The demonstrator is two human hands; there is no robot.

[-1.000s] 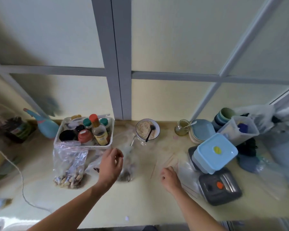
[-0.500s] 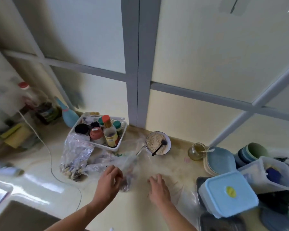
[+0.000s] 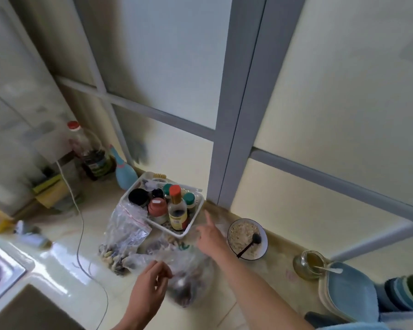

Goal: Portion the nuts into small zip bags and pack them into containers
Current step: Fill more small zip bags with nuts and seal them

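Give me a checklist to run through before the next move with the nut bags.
1. Left hand has a hold on the clear bag: ok, its fingers pinch the plastic at the bag's near edge.
2. Right hand free to help: ok, it is open with one finger stretched toward the white basket, holding nothing.
3. Nuts still contained in the bag: cannot tell, the frame is blurred and the opening is not visible.
4. Zip bag of nuts stable: ok, it leans against the basket on the counter.
5. Bowl with spoon out of the way: ok, it stands apart, to the right of the right hand.
6. Containers to pack within sight: not ok, no packing container is clearly seen in the view.
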